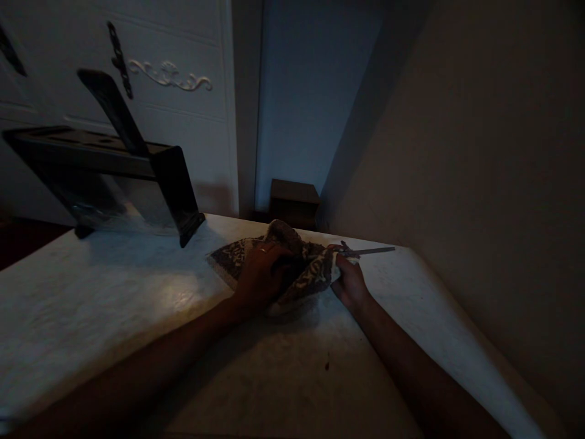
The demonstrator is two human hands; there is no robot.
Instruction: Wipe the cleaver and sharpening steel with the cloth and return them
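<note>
The patterned cloth (315,274) lay bunched at the far edge of the tabletop (173,299), raised in folds between the two hands. The left hand (261,272) bent over its middle, probably to press or steady it; whether those fingers pinched the fabric could not be told in the gloom. The right hand (351,281) pinched the cloth's end at 3 o'clock, thumb on top, perhaps to keep that side firm. Past those fingers a thin strip (377,250) pointed toward 3 o'clock; whether it was gripped too was unclear. At 10 o'clock a black appliance (171,189) stood on feet, apart from the cloth, apparently leaving elbow room. Beyond were a white door (183,36) at 11 and a brown box (295,192) at 12.
</note>
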